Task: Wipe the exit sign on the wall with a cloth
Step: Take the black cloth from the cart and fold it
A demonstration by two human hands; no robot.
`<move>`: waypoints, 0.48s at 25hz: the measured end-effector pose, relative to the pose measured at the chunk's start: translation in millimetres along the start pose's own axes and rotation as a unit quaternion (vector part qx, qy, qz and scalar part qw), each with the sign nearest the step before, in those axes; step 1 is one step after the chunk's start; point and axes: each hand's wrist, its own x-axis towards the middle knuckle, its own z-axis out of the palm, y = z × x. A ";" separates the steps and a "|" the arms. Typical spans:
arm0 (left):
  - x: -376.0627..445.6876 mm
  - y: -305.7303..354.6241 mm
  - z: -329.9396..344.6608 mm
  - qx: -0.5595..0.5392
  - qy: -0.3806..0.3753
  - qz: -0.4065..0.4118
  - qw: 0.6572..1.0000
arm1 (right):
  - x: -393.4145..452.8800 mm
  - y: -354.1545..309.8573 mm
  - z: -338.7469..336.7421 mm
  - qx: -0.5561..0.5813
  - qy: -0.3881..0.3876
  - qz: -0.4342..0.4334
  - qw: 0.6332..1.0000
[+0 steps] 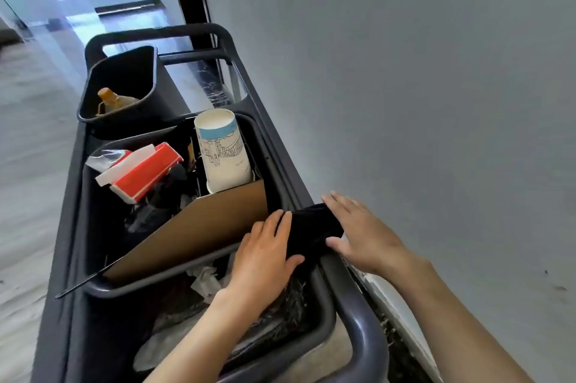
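Note:
A dark cloth (313,228) lies draped over the right rim of a black cleaning cart (280,145). My left hand (265,253) rests flat on the cloth's left side, thumb curled under its near edge. My right hand (358,231) lies on the cloth's right side, fingers spread toward the wall and thumb pressing the cloth. Both hands hold the cloth between them. No exit sign appears in this view.
The cart's bins hold a sheet of brown cardboard (199,229), a white paper cup (223,152), a red and white box (140,172), crumpled paper (205,281) and a bottle (112,100) in the far bin. A plain grey wall (405,86) runs close along the right. A glossy corridor floor (34,139) stretches left.

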 end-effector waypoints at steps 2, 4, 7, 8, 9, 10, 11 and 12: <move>7.3 -2.7 4.5 -0.007 0.002 0.001 1.000 | 10.5 2.9 1.6 0.027 -0.035 0.004 0.999; 10.5 -6.3 9.5 0.008 0.009 0.015 1.000 | 14.7 4.2 5.2 0.051 -0.056 0.008 0.997; 11.4 -7.1 11.1 0.022 0.011 0.025 0.999 | 13.8 3.6 14.7 0.078 -0.027 0.020 0.996; 11.3 -7.3 9.5 0.022 0.018 0.032 0.999 | 12.0 1.8 15.9 0.074 -0.008 0.027 0.997; 10.9 -7.0 8.1 0.019 0.028 0.041 0.999 | 9.6 1.1 19.0 0.068 0.010 0.035 0.997; 10.6 -7.0 6.6 0.012 0.042 0.049 0.998 | 6.1 -0.4 21.0 0.062 0.026 0.045 0.997; 10.5 -7.3 4.8 0.005 0.056 0.054 0.997 | 2.0 -1.6 23.1 0.060 0.042 0.053 0.996; 10.5 -8.1 2.0 -0.001 0.063 0.055 0.996 | -2.6 -3.2 24.8 0.059 0.053 0.060 0.995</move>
